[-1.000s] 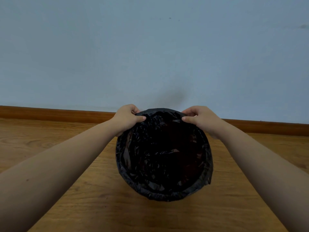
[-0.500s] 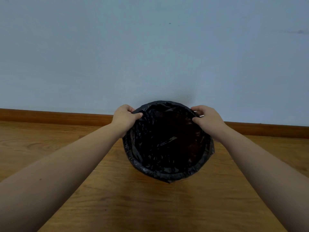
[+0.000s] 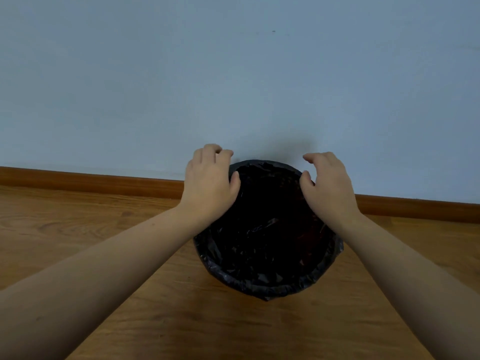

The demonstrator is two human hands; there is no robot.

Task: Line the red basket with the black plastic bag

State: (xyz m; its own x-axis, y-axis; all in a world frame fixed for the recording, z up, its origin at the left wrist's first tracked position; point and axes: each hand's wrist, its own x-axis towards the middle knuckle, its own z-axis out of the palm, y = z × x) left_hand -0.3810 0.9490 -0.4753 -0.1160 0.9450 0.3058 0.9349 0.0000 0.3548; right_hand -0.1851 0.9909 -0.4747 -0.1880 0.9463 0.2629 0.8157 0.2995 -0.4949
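Both hands have let go of the bag's point(image 3: 259, 258) far rim and lifted just above it. The left hand point(image 3: 207, 185) and right hand point(image 3: 330, 188) hover with fingers loosely curled, each grip slack and holding nothing. Bag lies folded over the basket point(image 3: 307, 233) on the floor point(image 3: 104, 229) by the wall point(image 3: 233, 74), so the lining looks finished.
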